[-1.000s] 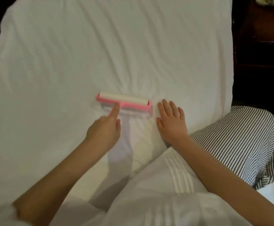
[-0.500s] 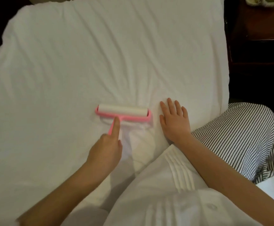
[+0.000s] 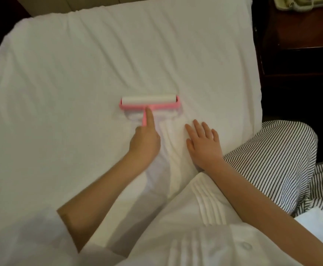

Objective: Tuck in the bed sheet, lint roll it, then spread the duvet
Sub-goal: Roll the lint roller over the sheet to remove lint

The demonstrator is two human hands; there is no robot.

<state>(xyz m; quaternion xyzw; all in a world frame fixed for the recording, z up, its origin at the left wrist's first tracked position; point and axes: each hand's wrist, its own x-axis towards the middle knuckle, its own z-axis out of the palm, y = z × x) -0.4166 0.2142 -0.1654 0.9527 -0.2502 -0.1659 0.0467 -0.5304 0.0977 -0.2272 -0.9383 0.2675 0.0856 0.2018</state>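
My left hand [image 3: 144, 142] grips the light, stiff pink lint roller [image 3: 150, 103] by its handle, right hand [image 3: 204, 144] spread flat pinning the soft bed sheet [image 3: 80, 73].

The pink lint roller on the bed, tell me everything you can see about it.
The lint roller has a pink, plastic-looking frame and thin pink handle, with a wide white roll across its head. It lies on the white bed sheet, roll pointing away from the person, handle toward them. The left hand grips the handle, index finger stretched along it to the frame. The sheet bunches just behind the head.
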